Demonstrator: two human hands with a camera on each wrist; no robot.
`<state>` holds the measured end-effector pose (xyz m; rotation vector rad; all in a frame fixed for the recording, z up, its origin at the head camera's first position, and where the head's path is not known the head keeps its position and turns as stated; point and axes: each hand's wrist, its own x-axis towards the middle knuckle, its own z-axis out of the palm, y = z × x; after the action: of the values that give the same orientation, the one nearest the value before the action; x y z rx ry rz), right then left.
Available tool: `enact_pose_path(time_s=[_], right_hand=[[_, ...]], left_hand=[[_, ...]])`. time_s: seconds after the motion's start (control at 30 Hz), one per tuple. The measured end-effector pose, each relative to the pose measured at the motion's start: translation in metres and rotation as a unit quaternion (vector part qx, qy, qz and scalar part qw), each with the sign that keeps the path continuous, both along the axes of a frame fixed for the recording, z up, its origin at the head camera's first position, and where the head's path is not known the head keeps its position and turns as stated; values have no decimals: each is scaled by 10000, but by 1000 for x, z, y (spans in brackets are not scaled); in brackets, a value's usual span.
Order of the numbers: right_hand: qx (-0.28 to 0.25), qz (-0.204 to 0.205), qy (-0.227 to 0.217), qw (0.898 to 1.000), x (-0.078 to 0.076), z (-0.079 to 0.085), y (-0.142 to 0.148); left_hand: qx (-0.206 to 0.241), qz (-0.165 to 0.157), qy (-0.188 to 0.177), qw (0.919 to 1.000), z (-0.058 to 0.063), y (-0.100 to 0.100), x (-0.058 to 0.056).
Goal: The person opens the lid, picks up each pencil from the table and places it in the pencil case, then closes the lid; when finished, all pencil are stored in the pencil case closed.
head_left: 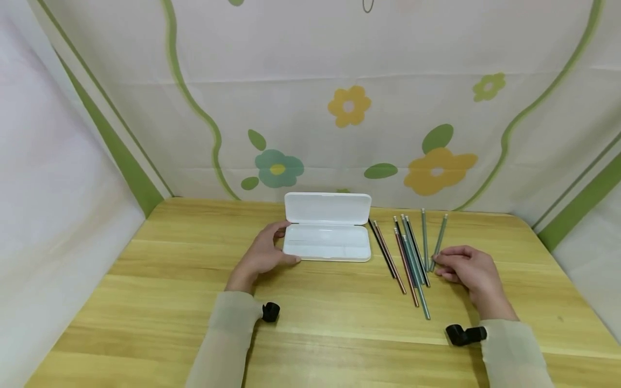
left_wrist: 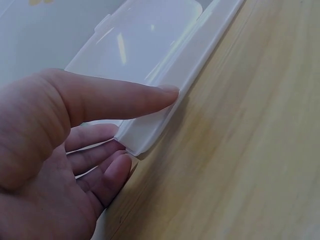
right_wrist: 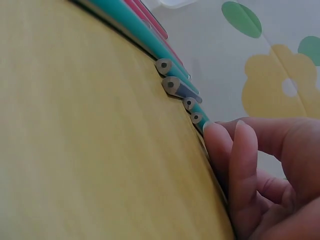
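Note:
An open white pencil case [head_left: 327, 253] lies on the table, its lid raised at the back and no pencils in its tray. My left hand [head_left: 264, 250] holds the case's left end, thumb along the front edge and fingers round the far corner. To the right of the case, several pencils in green, dark red and black lie loosely side by side. My right hand [head_left: 470, 272] pinches the rightmost green pencil [head_left: 441, 234] near its lower end. In the right wrist view, the fingertips meet beside the row of pencil ends [right_wrist: 170, 85]; the exact contact is partly hidden.
The wooden table [head_left: 335, 334] ends at the back against a flower-patterned cloth [head_left: 291, 108]. White cloth also hangs on the left and right. Each wrist carries a small black camera, one beside the left sleeve [head_left: 228, 323], the other by the right sleeve [head_left: 514, 345].

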<state>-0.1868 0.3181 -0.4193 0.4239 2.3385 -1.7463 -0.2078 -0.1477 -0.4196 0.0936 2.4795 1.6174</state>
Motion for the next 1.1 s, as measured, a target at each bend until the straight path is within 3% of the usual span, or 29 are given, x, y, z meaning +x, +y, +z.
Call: enact_pose_path(time_s=[0.73,1.1], right_hand=[[703,-90,-123,9974,-1,6,-2],[699,-35,-178,9974,-4,6,-6]], left_hand=[[102,-17,41,9999,0,2,0],[44,-20,58,10000,-2,0,0]])
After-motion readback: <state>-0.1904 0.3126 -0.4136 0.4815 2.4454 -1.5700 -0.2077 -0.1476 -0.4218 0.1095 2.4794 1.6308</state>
